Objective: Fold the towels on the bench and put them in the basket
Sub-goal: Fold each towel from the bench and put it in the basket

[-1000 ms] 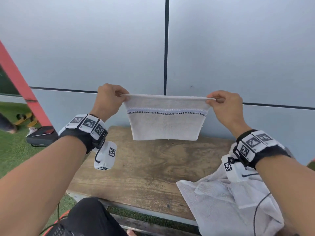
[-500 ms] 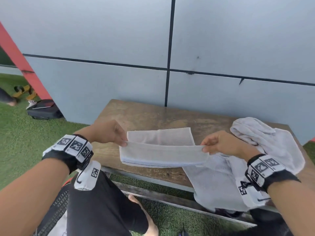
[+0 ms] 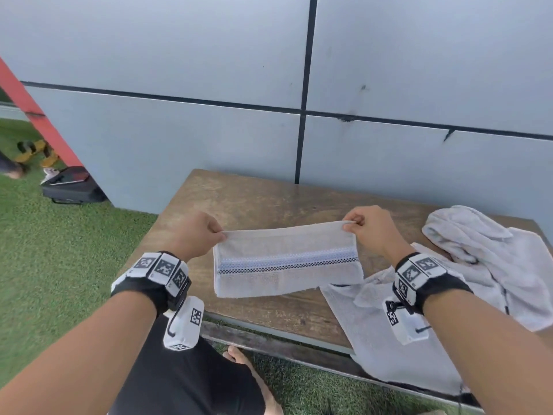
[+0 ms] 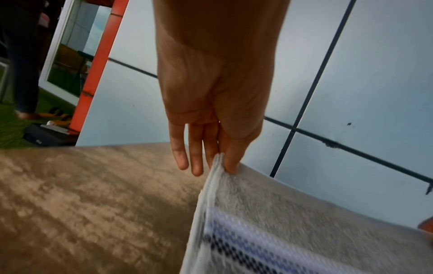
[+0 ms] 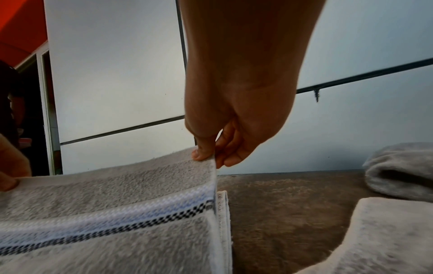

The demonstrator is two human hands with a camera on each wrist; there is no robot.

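A small grey towel [image 3: 287, 259] with a blue and black checked stripe is folded double and stretched between my hands above the wooden bench [image 3: 257, 199]. My left hand [image 3: 197, 235] pinches its upper left corner, thumb against fingers, as the left wrist view shows at the towel [image 4: 269, 222] under the left hand [image 4: 225, 161]. My right hand [image 3: 368, 229] pinches the upper right corner; the right wrist view has the right hand [image 5: 208, 153] on the towel [image 5: 117, 204] edge. The towel's lower edge hangs just over the bench. No basket is in view.
A heap of unfolded grey towels [image 3: 478, 265] lies on the bench's right end and hangs over its front edge. A grey panelled wall [image 3: 209, 85] stands right behind the bench. Green turf [image 3: 59, 250] and a black bag [image 3: 71, 184] lie to the left. My knee is below.
The towel went from held high against the wall, down to a flat drape at the bench's front edge, and is now lifted again by its top corners with the striped face toward me.
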